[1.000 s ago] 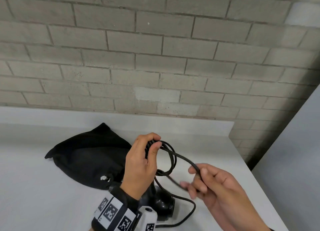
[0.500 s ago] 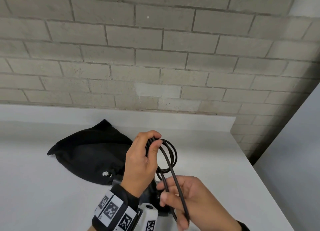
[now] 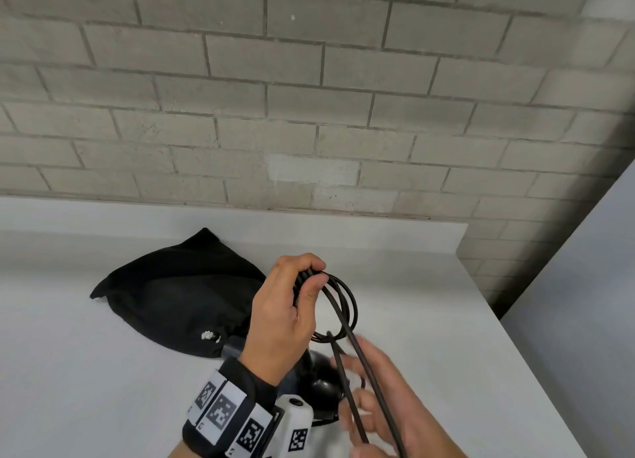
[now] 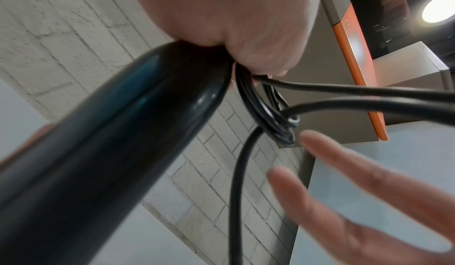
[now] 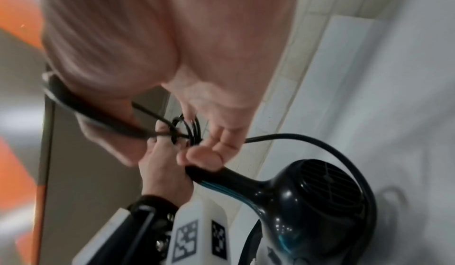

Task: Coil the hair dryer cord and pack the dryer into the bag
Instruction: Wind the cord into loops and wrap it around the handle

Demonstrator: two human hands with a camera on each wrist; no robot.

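Observation:
My left hand (image 3: pixel 285 316) grips the black hair dryer's handle (image 4: pixel 110 152) and pinches several loops of the black cord coil (image 3: pixel 345 306) against its top. The dryer's round body (image 3: pixel 319 385) hangs below that hand, just above the counter; its rear grille (image 5: pixel 327 183) shows in the right wrist view. My right hand (image 3: pixel 385 406) is below and right of the coil, palm up, blurred. Its fingers (image 4: pixel 344 181) are spread straight, and two cord strands (image 3: pixel 364 371) run across it up to the coil. The black bag (image 3: pixel 178 296) lies flat behind and left of my left hand.
The white counter (image 3: pixel 86 371) meets a grey brick wall (image 3: pixel 309 96) behind a low white upstand. Its right edge (image 3: pixel 515 337) drops off beside a pale grey panel. More cord curves loosely around the dryer body (image 5: pixel 344 156).
My right hand has come down from the right of the coil to below it, drawing the cord along, and its fingers have spread. The left hand keeps the coil in place.

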